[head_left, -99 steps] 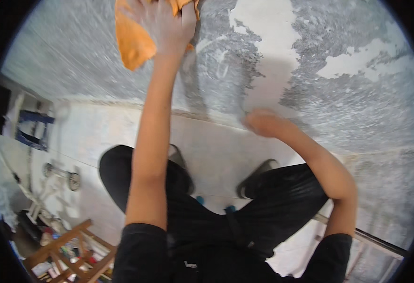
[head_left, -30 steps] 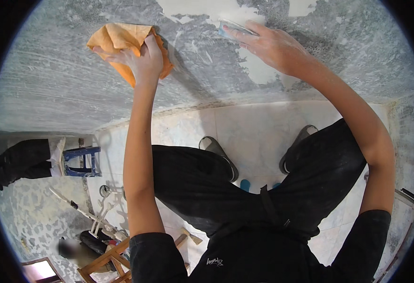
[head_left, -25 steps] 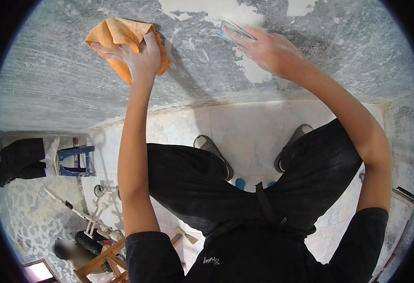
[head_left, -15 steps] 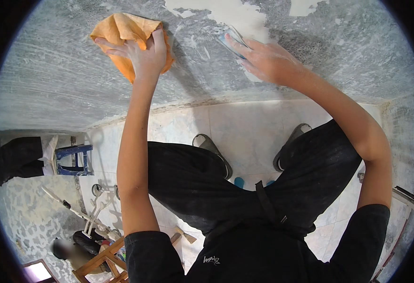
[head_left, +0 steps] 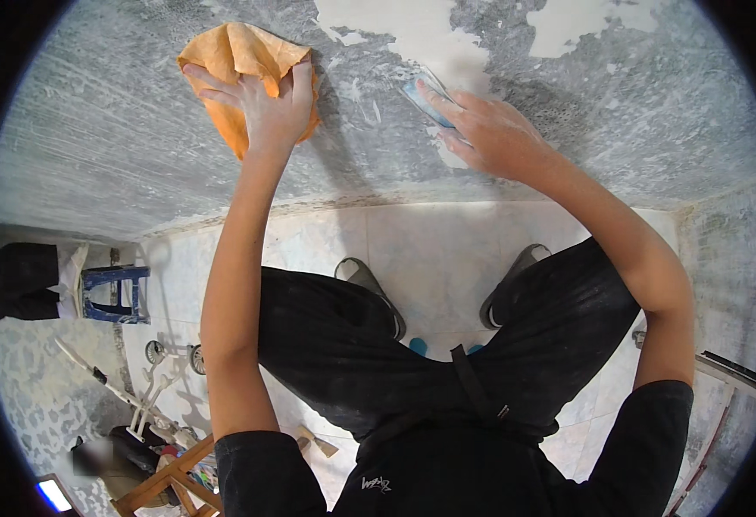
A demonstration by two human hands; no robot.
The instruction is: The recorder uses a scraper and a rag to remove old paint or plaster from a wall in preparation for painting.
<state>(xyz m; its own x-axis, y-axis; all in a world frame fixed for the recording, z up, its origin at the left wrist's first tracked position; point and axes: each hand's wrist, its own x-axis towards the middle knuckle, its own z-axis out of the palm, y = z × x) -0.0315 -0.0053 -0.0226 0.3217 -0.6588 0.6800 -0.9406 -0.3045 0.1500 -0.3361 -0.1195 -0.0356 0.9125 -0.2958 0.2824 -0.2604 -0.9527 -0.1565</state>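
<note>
Against the grey plastered wall [head_left: 93,146], my left hand [head_left: 270,116] grips a bunched orange cloth [head_left: 231,52], some fingers spread over it and the folds hanging below. To the right, my right hand [head_left: 499,129] closes around a thin, flat, bluish-grey tool [head_left: 428,102] and holds it to the wall. Its exact kind is unclear, since the fingers cover much of it. The tool lies beside a white patch of filler [head_left: 447,52] that runs up to the top of the view.
I squat on pale floor tiles [head_left: 430,258] at the wall's foot. At left stands a small blue stool [head_left: 115,293]. Lower left are a white wheeled frame [head_left: 141,414], a wooden frame [head_left: 167,478] and a person [head_left: 115,461]. A brush-like tool [head_left: 318,444] lies behind me.
The whole view has shifted slightly, showing more of the white patches at the top. Both hands keep their grips and their places on the wall look nearly the same.
</note>
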